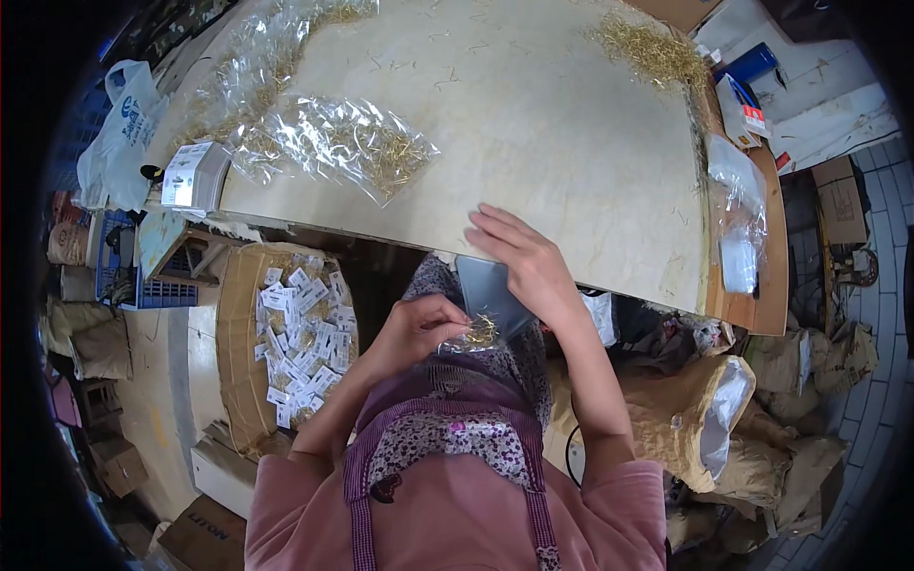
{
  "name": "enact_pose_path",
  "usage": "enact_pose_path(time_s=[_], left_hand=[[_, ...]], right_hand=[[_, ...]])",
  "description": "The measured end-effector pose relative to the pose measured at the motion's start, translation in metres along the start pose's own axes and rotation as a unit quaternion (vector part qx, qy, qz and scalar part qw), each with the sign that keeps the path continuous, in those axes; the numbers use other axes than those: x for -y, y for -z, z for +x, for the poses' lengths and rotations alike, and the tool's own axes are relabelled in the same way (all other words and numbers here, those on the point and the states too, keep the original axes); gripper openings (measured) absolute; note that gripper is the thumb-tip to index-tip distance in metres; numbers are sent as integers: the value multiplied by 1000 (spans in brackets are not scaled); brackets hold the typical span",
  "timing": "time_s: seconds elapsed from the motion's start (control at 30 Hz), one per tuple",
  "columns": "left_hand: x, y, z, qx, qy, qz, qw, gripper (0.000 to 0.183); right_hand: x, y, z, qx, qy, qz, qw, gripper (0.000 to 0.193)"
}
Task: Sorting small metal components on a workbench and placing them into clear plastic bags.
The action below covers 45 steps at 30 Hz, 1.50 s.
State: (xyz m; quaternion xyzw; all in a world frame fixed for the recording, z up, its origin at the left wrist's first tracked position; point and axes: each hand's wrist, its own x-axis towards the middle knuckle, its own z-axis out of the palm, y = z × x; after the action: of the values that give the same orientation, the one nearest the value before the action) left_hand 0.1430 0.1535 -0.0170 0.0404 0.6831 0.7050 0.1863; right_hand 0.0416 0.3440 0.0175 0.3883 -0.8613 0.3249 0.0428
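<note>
My left hand (419, 328) pinches a small clear plastic bag (457, 344) over my lap. Small gold-coloured metal pieces (484, 331), thin and bent, sit at the bag beside my fingertips. My right hand (528, 262) reaches over the table's front edge, fingers stretched out and slightly blurred, with nothing visible in them. Below it, a smooth grey-blue panel (490, 287) slopes down from the table edge toward the bag; its kind I cannot tell. On the table (543, 114) lie clear bags (352, 143) with many more gold pieces.
A stack of white printed cards (195, 178) stands at the table's left corner. Loose gold pieces (652, 55) are heaped at the far right. Left of my lap, a large carton (249, 352) holds many small carded bags (303, 328). Brown sacks (685, 414) stand at right.
</note>
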Motion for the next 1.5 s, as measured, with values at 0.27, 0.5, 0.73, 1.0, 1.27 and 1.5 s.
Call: enact_pose_path(time_s=[0.27, 0.5, 0.73, 1.0, 1.27, 1.5], left_hand=[[-1, -15, -2, 48, -13, 31, 998, 6], [60, -18, 2, 137, 53, 18, 989, 10], [90, -24, 15, -17, -109, 294, 949, 20], [95, -26, 2, 4, -71, 190, 979, 14], [92, -30, 6, 49, -156, 115, 980, 5], [86, -29, 3, 21, -84, 26, 996, 5]], right_hand=[[43, 1, -89, -51, -58, 96, 992, 18], [26, -54, -152, -45, -260, 235, 935, 9], [8, -86, -160, -93, -229, 39, 968, 9], [26, -78, -128, -344, -177, -72, 919, 18], [23, -32, -33, -137, -20, -107, 985, 37], [31, -36, -118, -201, -84, -79, 973, 24]])
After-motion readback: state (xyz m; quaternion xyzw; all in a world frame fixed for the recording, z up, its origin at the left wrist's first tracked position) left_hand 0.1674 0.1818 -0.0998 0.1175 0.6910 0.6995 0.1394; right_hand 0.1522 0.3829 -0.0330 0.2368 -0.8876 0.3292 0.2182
